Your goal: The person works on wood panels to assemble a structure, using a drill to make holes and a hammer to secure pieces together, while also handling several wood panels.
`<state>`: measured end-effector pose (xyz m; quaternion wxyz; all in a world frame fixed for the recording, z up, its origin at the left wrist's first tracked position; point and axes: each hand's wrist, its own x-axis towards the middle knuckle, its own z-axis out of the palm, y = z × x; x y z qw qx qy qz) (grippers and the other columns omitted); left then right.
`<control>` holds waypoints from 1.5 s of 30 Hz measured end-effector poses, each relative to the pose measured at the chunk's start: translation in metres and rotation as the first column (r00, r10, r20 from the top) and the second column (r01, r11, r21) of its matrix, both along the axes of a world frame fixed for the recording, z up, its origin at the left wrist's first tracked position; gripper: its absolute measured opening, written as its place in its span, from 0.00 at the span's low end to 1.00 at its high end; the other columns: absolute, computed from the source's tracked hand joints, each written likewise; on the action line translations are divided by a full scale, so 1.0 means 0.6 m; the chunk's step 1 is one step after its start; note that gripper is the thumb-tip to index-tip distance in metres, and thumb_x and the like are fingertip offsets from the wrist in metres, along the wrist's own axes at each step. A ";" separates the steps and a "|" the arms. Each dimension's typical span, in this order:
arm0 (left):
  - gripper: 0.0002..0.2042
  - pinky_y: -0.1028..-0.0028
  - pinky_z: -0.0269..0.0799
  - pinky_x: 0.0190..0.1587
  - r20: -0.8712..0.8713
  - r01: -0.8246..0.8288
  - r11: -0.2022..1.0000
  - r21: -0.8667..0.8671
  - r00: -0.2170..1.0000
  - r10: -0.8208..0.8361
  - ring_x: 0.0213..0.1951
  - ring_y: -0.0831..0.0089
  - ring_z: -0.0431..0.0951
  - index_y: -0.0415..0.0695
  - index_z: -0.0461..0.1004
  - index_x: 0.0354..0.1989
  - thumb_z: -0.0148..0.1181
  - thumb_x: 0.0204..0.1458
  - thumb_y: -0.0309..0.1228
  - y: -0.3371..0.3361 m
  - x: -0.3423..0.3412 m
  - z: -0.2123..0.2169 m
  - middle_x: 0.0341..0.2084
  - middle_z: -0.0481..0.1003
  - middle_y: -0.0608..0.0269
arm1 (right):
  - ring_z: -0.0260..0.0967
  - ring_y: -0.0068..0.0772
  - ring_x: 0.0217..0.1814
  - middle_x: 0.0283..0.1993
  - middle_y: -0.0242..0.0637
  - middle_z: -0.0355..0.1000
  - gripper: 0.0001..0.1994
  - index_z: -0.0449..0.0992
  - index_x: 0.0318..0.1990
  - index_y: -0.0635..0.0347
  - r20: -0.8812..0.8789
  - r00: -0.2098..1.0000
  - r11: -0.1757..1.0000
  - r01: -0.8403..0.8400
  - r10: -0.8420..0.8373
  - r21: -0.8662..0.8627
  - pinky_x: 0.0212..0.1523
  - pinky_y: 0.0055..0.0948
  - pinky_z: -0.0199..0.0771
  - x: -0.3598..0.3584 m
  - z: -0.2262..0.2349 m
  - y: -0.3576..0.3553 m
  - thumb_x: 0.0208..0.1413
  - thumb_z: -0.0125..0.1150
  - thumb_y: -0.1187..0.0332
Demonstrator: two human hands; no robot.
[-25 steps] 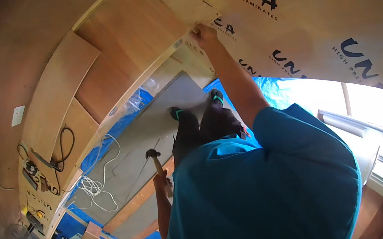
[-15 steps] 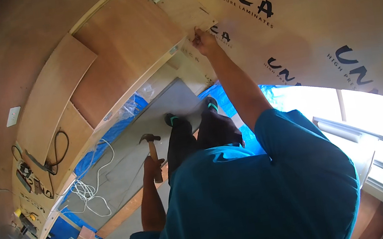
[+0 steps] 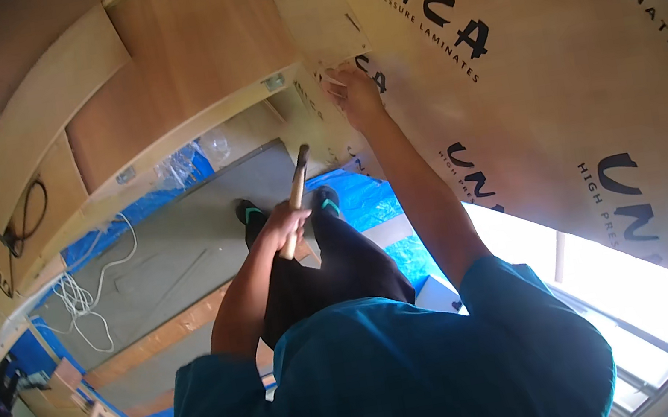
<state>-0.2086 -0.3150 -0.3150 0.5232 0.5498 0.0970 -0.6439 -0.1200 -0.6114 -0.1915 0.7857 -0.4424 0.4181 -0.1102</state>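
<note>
My left hand is wrapped round the wooden handle of a hammer, which points up and away in front of my legs, head at the far end. My right arm reaches forward to the right. My right hand is at the lower edge of a small plywood piece, beside the large printed laminate panel. Its thumb and fingertips are drawn together; what they hold, if anything, is too small to make out. A short dark mark shows on the plywood above the hand.
A wooden bench or cabinet top runs along the left, with a dark cable and tools on it. Below are a grey floor sheet, blue plastic and a coiled white cord. A bright window is at right.
My left hand has raised the hammer forward and to the right, nearer my right hand. My right hand has slipped slightly down from the plywood's edge. The view has shifted.
</note>
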 end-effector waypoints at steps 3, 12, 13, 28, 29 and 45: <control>0.07 0.68 0.66 0.13 0.053 -0.087 0.992 0.091 0.995 0.083 0.13 0.71 0.68 0.45 0.69 0.31 0.63 0.52 0.28 -0.134 -0.009 -0.061 0.16 0.68 0.65 | 0.74 0.28 0.45 0.49 0.35 0.76 0.06 0.75 0.45 0.55 0.065 0.963 0.961 -0.254 0.262 -0.109 0.44 0.27 0.76 -0.123 -0.011 0.017 0.61 0.60 0.71; 0.06 0.64 0.68 0.16 0.073 -0.412 0.898 -0.155 0.902 0.426 0.15 0.67 0.70 0.41 0.70 0.32 0.61 0.50 0.25 -0.351 0.126 -0.142 0.20 0.70 0.59 | 0.77 0.30 0.45 0.51 0.35 0.78 0.20 0.74 0.58 0.59 -0.156 0.707 0.716 -0.633 0.689 0.293 0.43 0.32 0.77 -0.593 -0.175 0.042 0.65 0.59 0.57; 0.06 0.64 0.68 0.16 0.082 -0.420 0.894 -0.158 0.896 0.436 0.15 0.67 0.70 0.41 0.70 0.32 0.61 0.50 0.25 -0.363 0.146 -0.126 0.20 0.70 0.59 | 0.77 0.30 0.45 0.53 0.35 0.78 0.21 0.73 0.59 0.59 -0.296 0.637 0.701 -0.619 0.712 0.354 0.44 0.31 0.78 -0.625 -0.189 0.034 0.65 0.59 0.56; 0.06 0.67 0.71 0.17 0.100 -0.447 0.819 -0.359 0.854 0.510 0.16 0.72 0.70 0.40 0.71 0.35 0.59 0.49 0.25 -0.386 0.187 -0.088 0.22 0.69 0.62 | 0.78 0.28 0.48 0.51 0.32 0.78 0.15 0.75 0.53 0.55 -0.285 0.701 0.756 -0.625 0.654 0.195 0.45 0.30 0.76 -0.589 -0.204 0.010 0.64 0.59 0.59; 0.06 0.67 0.71 0.17 0.152 -0.461 0.809 -0.365 0.828 0.540 0.15 0.72 0.70 0.39 0.71 0.35 0.58 0.50 0.25 -0.391 0.191 -0.082 0.22 0.69 0.62 | 0.78 0.28 0.48 0.51 0.33 0.78 0.15 0.75 0.53 0.55 -0.292 0.689 0.744 -0.649 0.664 0.159 0.45 0.31 0.76 -0.581 -0.204 0.014 0.65 0.59 0.60; 0.06 0.68 0.69 0.17 0.369 -0.372 0.818 -0.439 0.755 0.542 0.15 0.71 0.71 0.38 0.70 0.37 0.56 0.50 0.21 -0.383 0.171 -0.048 0.19 0.69 0.61 | 0.76 0.28 0.49 0.50 0.32 0.77 0.14 0.76 0.53 0.59 -0.254 0.722 0.766 -0.610 0.643 0.205 0.46 0.28 0.75 -0.424 -0.152 0.026 0.65 0.58 0.63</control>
